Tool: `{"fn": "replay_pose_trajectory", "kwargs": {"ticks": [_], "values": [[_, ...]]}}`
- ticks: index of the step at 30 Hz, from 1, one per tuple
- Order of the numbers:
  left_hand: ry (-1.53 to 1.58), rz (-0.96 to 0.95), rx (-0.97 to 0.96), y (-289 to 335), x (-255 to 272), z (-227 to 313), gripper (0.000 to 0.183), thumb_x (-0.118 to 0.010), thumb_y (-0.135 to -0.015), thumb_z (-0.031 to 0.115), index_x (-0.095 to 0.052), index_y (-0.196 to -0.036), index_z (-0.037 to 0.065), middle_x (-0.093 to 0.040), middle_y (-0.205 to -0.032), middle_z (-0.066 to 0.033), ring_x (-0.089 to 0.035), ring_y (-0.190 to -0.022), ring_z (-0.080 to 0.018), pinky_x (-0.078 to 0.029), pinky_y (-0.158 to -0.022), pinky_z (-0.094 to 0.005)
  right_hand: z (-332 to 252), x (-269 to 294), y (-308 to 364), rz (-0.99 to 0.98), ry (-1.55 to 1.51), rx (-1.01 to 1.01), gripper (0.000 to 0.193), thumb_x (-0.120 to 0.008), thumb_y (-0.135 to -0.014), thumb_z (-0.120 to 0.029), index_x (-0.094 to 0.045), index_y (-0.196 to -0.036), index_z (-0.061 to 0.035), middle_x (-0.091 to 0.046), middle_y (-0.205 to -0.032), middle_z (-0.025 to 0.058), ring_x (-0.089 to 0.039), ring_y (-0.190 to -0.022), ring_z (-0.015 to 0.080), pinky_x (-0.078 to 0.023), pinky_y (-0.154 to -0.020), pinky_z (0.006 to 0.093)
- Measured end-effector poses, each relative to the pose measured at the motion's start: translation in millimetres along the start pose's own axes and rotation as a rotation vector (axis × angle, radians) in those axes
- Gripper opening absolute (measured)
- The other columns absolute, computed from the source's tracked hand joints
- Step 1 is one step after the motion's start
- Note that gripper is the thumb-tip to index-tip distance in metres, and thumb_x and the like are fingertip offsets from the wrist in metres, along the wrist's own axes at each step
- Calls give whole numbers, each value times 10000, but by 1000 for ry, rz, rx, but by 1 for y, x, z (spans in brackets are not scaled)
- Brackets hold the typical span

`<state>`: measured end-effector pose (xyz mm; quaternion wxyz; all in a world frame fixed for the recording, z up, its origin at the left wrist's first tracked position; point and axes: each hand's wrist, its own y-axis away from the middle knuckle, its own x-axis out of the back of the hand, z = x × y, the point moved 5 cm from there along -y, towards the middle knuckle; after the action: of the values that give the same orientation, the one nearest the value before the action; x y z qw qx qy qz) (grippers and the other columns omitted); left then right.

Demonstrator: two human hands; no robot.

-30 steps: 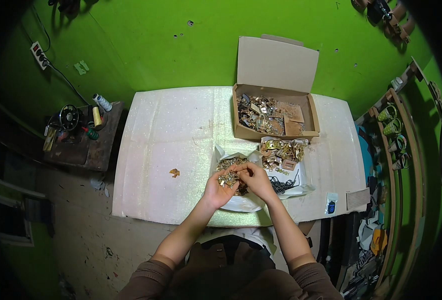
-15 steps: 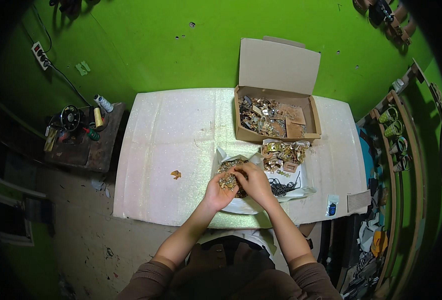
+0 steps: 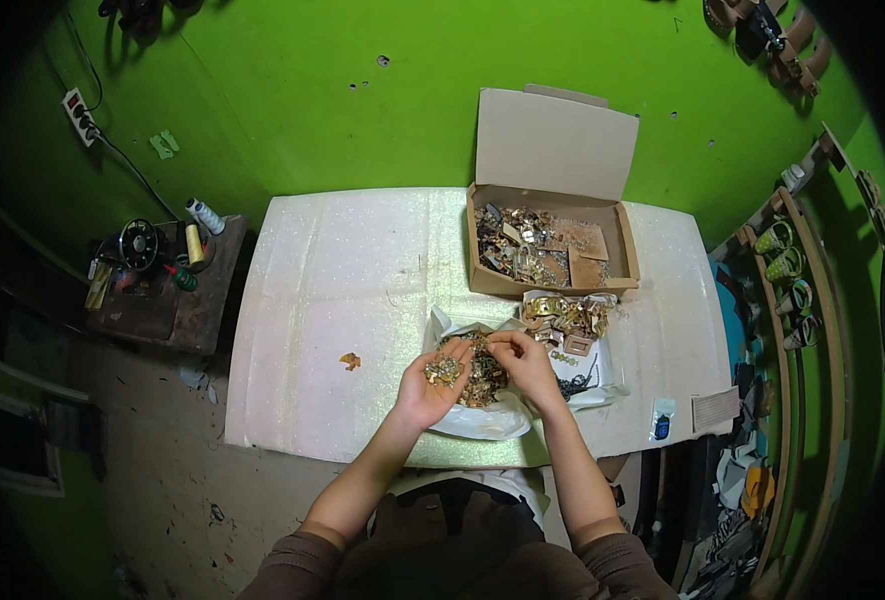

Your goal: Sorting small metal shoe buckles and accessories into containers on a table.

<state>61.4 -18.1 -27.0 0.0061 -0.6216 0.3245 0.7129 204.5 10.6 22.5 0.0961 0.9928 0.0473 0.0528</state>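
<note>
Shiny gold-and-silver metal pieces (image 3: 443, 371) lie in the open, cupped left hand (image 3: 424, 398); right hand (image 3: 527, 372) curled, pinch unclear. Table (image 3: 307, 300) white, glittery. Far wall (image 3: 312, 110) green, pitted.

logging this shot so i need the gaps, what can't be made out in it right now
All in the head view:
Bits in the left hand: too small to count.
Right hand: its fingers hide whether its grip holds a piece.
Floor of the box: mostly hidden by its contents.
Dark items, upper left: cut off by the top edge.
</note>
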Motion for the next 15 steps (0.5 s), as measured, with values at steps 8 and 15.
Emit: {"fn": "replay_pose_trajectory", "kwargs": {"ticks": [8,15], "values": [[25,-22,-9,0,-2,6,406,-301,-871,142,-355,-1243,-10,-418,-1259,-126,-402,-1168,-219,-339,-972,-342,26,9,0,53,11,-20,205,-582,-780,-88,-581,-947,32,-534,-733,-26,-448,-642,37,-378,-586,174],[14,-16,2,1,-3,1,413,-293,-867,153,-356,-1248,9,-396,-1281,-126,-398,-1169,-217,-338,-967,-339,0,2,6,117,172,121,199,-556,-800,-122,-597,-936,19,-570,-718,19,-475,-650,62,-395,-601,198]]}}
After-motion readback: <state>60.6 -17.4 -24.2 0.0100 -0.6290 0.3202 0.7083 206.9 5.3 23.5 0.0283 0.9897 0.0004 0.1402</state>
